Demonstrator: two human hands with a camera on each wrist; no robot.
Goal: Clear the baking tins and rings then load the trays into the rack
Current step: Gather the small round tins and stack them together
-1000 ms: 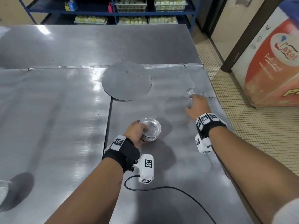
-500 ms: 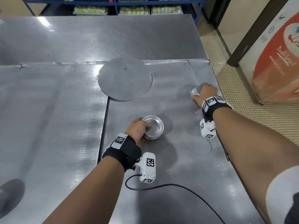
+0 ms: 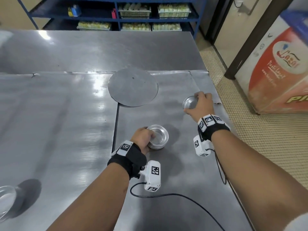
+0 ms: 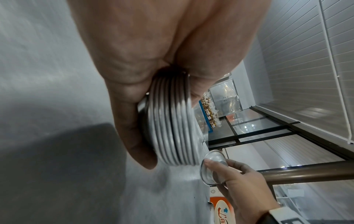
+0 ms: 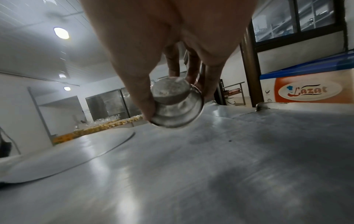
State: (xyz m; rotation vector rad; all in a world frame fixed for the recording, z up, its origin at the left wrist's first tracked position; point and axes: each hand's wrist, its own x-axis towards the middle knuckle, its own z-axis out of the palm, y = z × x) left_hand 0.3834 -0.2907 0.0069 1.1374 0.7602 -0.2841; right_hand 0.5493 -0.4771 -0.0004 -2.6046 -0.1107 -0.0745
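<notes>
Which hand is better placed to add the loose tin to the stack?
Right. The right hand already grips the single tin, lifted and tilted, while the left hand holds the stack on the table.

Silver baking tins (image 3: 158,136) gleam on a brushed grey steel counter (image 3: 58,130) beside a dull grey round disc (image 3: 132,86); black wristbands (image 3: 128,161) carry white blocks with black-and-white square codes, while an orange-red freezer (image 3: 280,77) (white oval logo) stands on beige checked floor (image 3: 275,147).
</notes>
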